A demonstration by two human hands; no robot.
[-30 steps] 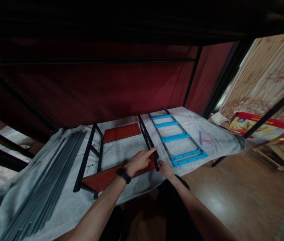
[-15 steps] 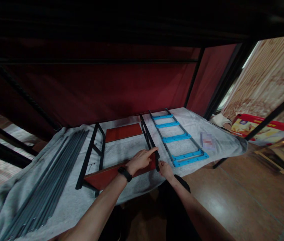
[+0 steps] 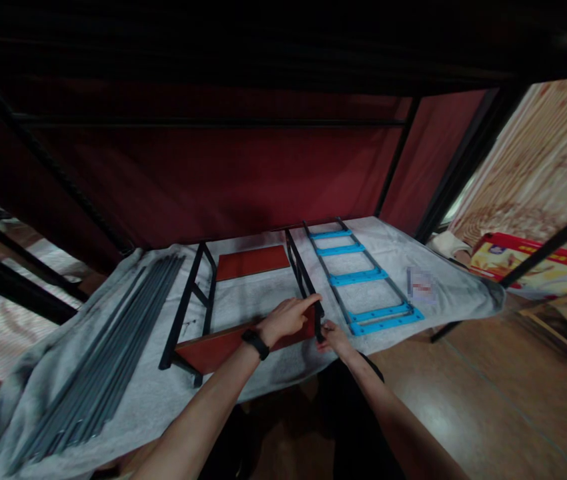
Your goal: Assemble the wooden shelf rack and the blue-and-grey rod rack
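Steadies black frame (image 3: 182,307) with half-open left hand (image 3: 282,321), curled right hand (image 3: 336,339) at corner, hold there indiscernible; risks skew from uneven pressure.

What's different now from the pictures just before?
The view swung a little, so everything sits slightly further right. Nothing was visibly picked up or let go. The left hand and right hand are still at the black frame; the blue-barred rack and grey rods lie as before.
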